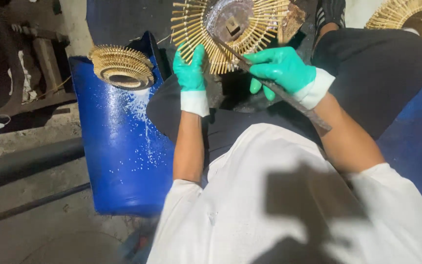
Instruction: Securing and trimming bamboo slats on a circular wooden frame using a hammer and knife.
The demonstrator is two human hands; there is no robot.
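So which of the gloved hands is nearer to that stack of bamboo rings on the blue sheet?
Left. The left hand is just right of the stack of bamboo rings; the right hand, gripping a dark metal rod, is farther right.

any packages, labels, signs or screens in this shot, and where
None in view: no package, label, sign or screen.
Nearest container: blue plastic drum lying left of the lap, speckled white, a stack of bamboo rings on top.
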